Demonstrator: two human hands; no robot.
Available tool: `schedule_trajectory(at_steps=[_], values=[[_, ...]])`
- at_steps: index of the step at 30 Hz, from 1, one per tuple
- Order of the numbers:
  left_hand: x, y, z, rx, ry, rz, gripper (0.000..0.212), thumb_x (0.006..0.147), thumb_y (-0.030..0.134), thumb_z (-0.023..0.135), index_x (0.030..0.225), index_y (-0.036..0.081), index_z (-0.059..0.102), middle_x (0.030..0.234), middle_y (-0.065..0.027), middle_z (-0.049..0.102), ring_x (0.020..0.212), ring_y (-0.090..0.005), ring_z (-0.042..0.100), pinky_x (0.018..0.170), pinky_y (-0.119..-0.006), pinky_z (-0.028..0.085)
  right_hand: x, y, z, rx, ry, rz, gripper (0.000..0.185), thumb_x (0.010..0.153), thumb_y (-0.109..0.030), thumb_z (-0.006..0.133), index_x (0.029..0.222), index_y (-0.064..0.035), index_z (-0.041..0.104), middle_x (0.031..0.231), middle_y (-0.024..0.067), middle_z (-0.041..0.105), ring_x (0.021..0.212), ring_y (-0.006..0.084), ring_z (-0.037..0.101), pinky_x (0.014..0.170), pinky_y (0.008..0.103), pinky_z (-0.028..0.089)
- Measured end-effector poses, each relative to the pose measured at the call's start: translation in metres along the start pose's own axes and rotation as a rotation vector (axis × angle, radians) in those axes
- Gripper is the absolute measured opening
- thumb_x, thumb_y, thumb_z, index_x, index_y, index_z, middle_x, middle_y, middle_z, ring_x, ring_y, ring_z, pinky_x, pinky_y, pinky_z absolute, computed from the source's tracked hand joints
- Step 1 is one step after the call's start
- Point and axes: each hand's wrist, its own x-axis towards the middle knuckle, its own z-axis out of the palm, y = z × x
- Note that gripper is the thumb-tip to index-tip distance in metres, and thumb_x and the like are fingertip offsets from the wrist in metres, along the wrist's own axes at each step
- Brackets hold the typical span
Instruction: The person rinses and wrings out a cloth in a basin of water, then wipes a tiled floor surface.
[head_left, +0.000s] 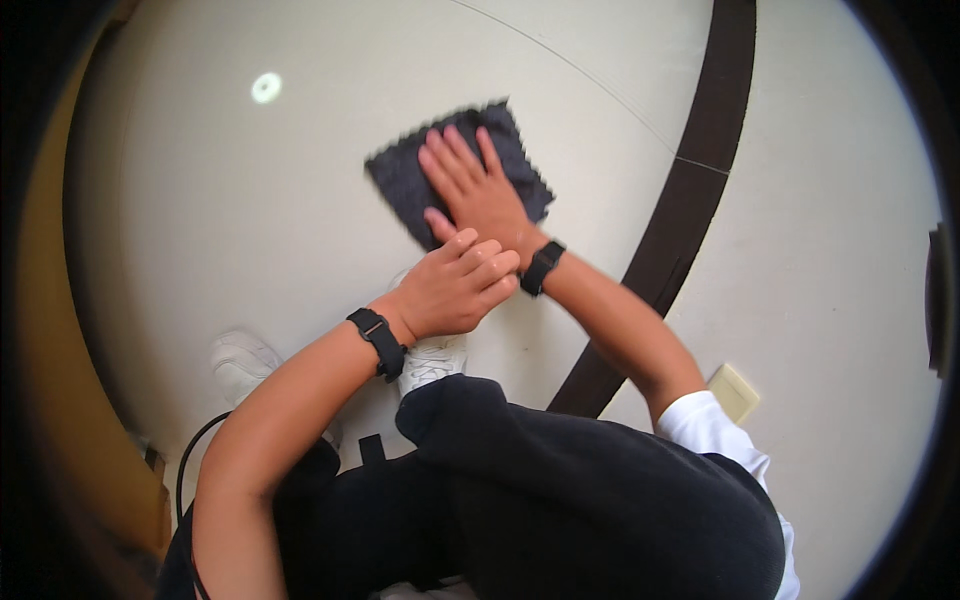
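Note:
A dark grey cloth (397, 176) with zigzag-cut edges lies on the glossy pale tile floor (225, 202). My right hand (480, 187) rests palm down on it, fingers stretched out and thumb apart, covering its middle and lower part. Close to the right wrist, my left hand (457, 281) is curled into a loose fist, with no object visible in it. Its knuckles overlap the heel of the right hand in view; whether they touch I cannot tell. Each wrist wears a black band, the left band (377, 343) and the right band (543, 268).
My white shoes (433, 364) stand just below the hands. Dark brown skirting (675, 202) borders the floor at right, below a pale wall (825, 225) with a cream plate (733, 394). A yellow-brown panel (60, 300) edges the left. A black cable (182, 469) hangs by my left arm.

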Motion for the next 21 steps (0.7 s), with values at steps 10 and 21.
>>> schedule_trajectory(at_steps=[10,21], values=[[0.005,0.0,0.001,-0.009,-0.1,-0.065,0.023,0.079,0.007,0.06,0.101,0.003,0.063,0.12,-0.0107,0.057,0.121,-0.0257,0.052,0.111,-0.049,0.036,-0.151,-0.01,0.008,0.016,-0.027,0.199,0.075,0.08,-0.025,0.063,0.149,-0.004,0.039,0.157,0.0172,0.033,0.148,0.0336,0.026,0.121,0.0565,0.014],[0.008,0.0,-0.006,-0.067,-0.053,0.101,0.012,0.073,0.009,0.062,0.084,0.005,0.062,0.097,-0.0067,0.062,0.095,-0.0226,0.06,0.095,-0.041,0.048,-0.146,-0.016,0.011,0.014,0.195,0.587,0.079,0.084,-0.017,0.056,0.151,0.0069,0.023,0.157,0.0295,0.022,0.148,0.0455,0.016,0.12,0.0614,0.007]])
